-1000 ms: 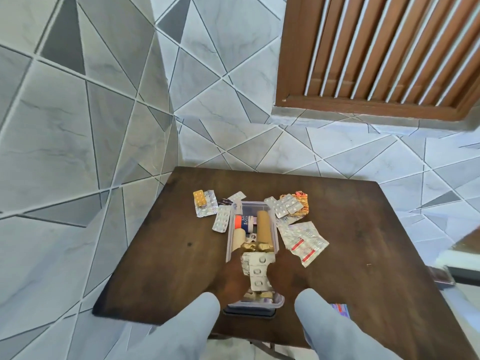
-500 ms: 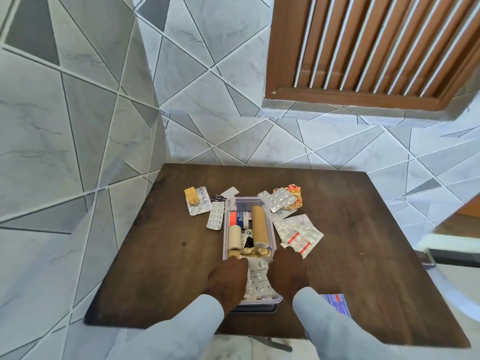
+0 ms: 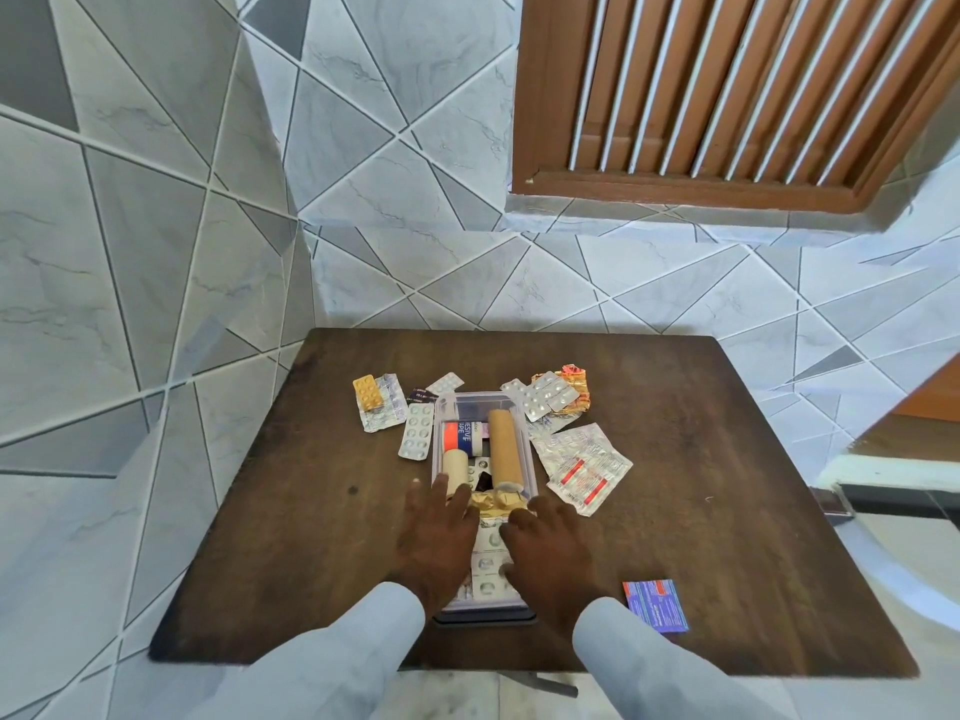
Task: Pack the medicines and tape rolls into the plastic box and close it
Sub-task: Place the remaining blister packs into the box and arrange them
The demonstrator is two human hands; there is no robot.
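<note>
With both the left hand (image 3: 436,543) and right hand (image 3: 545,550) spread flat over the clear rectangular plastic box (image 3: 483,402) mid-desk, tape rolls (image 3: 504,449) are packed, but foil blister strips (image 3: 584,467) remain outside and the box is unclosed.

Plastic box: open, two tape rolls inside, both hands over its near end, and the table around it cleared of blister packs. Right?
Not cleared. The head view shows blister packs still lying on the table on both sides of the plastic box. The rest stands.
</note>
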